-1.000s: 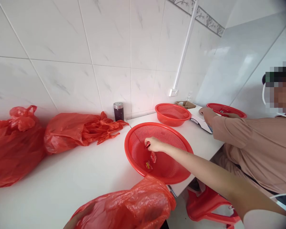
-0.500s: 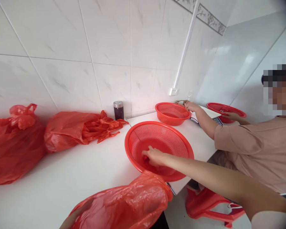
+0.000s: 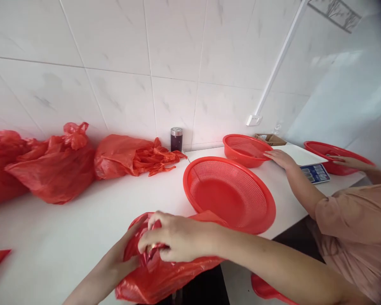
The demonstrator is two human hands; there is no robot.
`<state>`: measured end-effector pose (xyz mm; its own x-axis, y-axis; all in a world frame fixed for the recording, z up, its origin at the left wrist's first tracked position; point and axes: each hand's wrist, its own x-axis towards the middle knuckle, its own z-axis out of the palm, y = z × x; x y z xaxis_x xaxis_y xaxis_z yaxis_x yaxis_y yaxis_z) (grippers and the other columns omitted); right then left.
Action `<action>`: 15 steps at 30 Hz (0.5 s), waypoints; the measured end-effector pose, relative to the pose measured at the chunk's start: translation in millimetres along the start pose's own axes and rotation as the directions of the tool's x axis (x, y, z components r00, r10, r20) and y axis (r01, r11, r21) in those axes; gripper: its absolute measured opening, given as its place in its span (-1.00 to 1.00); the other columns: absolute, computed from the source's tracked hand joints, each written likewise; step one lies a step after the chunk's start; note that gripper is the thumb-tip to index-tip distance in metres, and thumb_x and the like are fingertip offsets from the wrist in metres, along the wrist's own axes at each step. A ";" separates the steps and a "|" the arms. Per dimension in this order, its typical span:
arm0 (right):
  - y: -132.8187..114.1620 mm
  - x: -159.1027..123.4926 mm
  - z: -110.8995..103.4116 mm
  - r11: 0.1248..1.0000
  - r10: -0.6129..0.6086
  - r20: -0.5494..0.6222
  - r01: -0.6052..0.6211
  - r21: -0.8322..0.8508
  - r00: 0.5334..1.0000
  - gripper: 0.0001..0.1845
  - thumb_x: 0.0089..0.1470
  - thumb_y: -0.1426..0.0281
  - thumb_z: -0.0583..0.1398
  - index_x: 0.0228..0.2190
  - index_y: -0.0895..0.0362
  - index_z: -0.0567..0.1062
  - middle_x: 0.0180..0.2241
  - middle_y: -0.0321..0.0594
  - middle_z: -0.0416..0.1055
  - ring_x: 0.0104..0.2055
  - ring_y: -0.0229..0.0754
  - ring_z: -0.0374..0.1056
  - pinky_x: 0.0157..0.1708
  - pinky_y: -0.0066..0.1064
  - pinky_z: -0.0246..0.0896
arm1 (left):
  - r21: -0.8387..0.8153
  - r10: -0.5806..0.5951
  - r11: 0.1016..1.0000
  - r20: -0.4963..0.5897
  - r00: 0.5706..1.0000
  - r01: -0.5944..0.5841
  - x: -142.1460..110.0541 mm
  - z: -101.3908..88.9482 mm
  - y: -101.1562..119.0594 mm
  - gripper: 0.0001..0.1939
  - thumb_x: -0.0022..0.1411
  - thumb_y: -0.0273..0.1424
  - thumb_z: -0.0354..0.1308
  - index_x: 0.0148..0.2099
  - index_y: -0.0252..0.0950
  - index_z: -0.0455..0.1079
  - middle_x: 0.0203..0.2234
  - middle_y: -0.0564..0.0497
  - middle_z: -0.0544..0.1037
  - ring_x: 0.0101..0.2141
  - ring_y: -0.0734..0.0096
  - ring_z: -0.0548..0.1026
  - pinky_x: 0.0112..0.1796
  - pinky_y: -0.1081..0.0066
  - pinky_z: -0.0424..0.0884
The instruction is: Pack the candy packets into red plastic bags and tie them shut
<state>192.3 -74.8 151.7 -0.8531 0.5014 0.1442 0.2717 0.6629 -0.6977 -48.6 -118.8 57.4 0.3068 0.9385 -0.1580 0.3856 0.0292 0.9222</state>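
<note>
**Right hand holds packets at the mouth of a red bag**

At lower centre of the frame, the right hand (image 3: 180, 239) has its fingers curled around small shiny packets (image 3: 153, 250), red with a touch of gold; their number cannot be told. They are at the opening of the thin red bag (image 3: 171, 275). The left hand (image 3: 123, 252) is at the bag's left side, thumb and fingers spread wide about the opening; whether it pinches the film cannot be told.

Just beyond the bag, right of centre, the large basket (image 3: 260, 220) rests on the white table (image 3: 66, 237), its near rim partly covered by the bag. Behind it, the small basket (image 3: 246, 163) touches the fingers of another person (image 3: 358, 228). That person's other hand reaches to the far basket (image 3: 343, 169) at right, beyond the scale (image 3: 300, 154). A shallow box (image 3: 274, 140) lies behind the scale.

Against the wall, the flask (image 3: 176, 140) stands upright above centre. Left of it come the lying bag (image 3: 117, 156), the knotted bag (image 3: 57, 173) and, at the left edge, the end bag (image 3: 3, 169).
</note>
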 end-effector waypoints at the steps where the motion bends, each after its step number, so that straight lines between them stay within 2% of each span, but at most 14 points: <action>1: 8.0 5.1 19.7 0.990 -0.030 0.059 0.038 -0.138 0.998 -0.64 0.05 0.59 0.14 -0.13 0.03 0.44 -0.06 -0.20 0.25 -0.21 -0.29 0.32 -0.15 -0.45 0.29 | 0.016 0.001 1.000 -0.004 1.000 -0.001 1.5 0.3 6.7 -0.27 0.21 -0.24 0.08 0.38 -0.11 -0.07 0.29 0.01 0.20 0.26 0.14 0.15 0.21 0.16 0.14; 2: 18.6 9.2 37.0 0.961 -0.028 0.108 0.057 -0.270 0.994 -0.67 0.11 0.57 0.10 -0.12 0.03 0.46 -0.09 -0.18 0.25 -0.16 -0.22 0.31 -0.14 -0.40 0.28 | 0.056 -0.001 0.998 -0.015 1.000 0.002 2.2 -0.5 10.5 -0.26 0.21 -0.29 0.06 0.39 -0.14 -0.09 0.29 -0.01 0.19 0.26 0.14 0.14 0.21 0.17 0.14; 4: 39.5 13.2 59.2 0.900 0.071 0.127 -0.008 -0.436 0.989 -0.60 0.17 0.56 0.04 -0.05 -0.02 0.45 -0.06 -0.14 0.25 -0.08 -0.11 0.29 -0.14 -0.31 0.27 | 0.196 0.006 0.981 -0.067 0.998 0.007 1.2 -5.6 10.7 -0.28 0.19 -0.36 0.03 0.38 -0.13 -0.05 0.29 -0.02 0.20 0.26 0.14 0.15 0.21 0.15 0.12; 6: 47.6 11.2 61.4 0.868 0.140 0.110 -0.069 -0.491 0.984 -0.52 0.17 0.53 0.07 0.07 -0.10 0.36 0.08 -0.10 0.19 0.04 0.00 0.24 -0.10 -0.23 0.26 | 0.345 0.045 0.939 -0.130 0.990 0.003 -2.6 -13.7 4.9 -0.37 0.19 -0.36 0.03 0.32 -0.02 0.10 0.27 0.02 0.22 0.22 0.12 0.23 0.19 0.14 0.16; 8: 37.9 3.6 46.4 0.884 0.136 0.079 -0.085 -0.460 0.988 -0.45 0.15 0.45 0.14 0.15 -0.16 0.28 0.21 -0.13 0.08 0.13 0.03 0.18 -0.04 -0.22 0.25 | 0.410 0.091 0.912 -0.208 0.974 0.003 -8.5 -21.7 -2.5 -0.47 0.20 -0.27 0.07 0.23 0.08 0.24 0.26 0.07 0.22 0.18 0.09 0.29 0.12 0.18 0.30; 10: 18.0 -7.6 22.6 0.895 0.117 -0.010 -0.110 -0.433 0.993 -0.50 0.18 0.39 0.15 0.14 -0.14 0.29 0.23 -0.18 0.10 0.14 -0.06 0.19 0.01 -0.29 0.22 | 0.332 0.092 0.943 -0.331 0.939 0.025 -15.7 -26.9 -10.7 -0.47 0.17 -0.13 0.11 0.20 0.11 0.25 0.25 0.06 0.21 0.12 0.07 0.36 -0.02 0.24 0.46; 11: 8.3 -13.8 10.5 0.877 0.122 -0.090 -0.150 -0.457 0.988 -0.55 0.20 0.39 0.13 0.12 -0.10 0.32 0.20 -0.19 0.15 0.14 -0.10 0.20 0.04 -0.30 0.20 | 0.258 0.076 0.966 -0.397 0.915 0.031 -19.6 -27.6 -15.7 -0.42 0.14 -0.07 0.12 0.22 0.11 0.21 0.25 0.05 0.20 0.10 0.07 0.38 -0.08 0.28 0.51; 13: -4.3 -26.7 -8.6 0.781 0.189 -0.259 -0.305 -0.545 0.947 -0.64 0.22 0.38 0.12 0.06 0.01 0.39 0.12 -0.11 0.26 0.12 -0.05 0.22 0.06 -0.22 0.17 | 0.118 -0.005 0.990 -0.499 0.866 0.074 -27.7 -25.4 -28.3 -0.32 0.09 0.02 0.14 0.24 0.07 0.13 0.25 0.02 0.20 0.07 0.08 0.41 -0.15 0.29 0.55; 15: -6.1 -39.1 -17.7 0.629 0.328 -0.348 -0.478 -0.613 0.878 -0.63 0.15 0.27 0.19 -0.02 0.13 0.44 -0.01 0.01 0.37 0.07 0.10 0.26 0.02 -0.08 0.18 | 0.025 -0.128 0.986 -0.521 0.844 0.165 -35.5 -19.4 -42.8 -0.32 0.06 0.08 0.13 0.18 -0.03 0.20 0.17 -0.05 0.32 0.01 0.07 0.46 -0.17 0.25 0.56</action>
<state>231.9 -88.7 162.7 -0.5051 0.8514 0.1414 0.8518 0.5182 -0.0774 -92.9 -146.7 30.4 -0.2436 0.9675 -0.0679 0.4523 0.1753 0.8745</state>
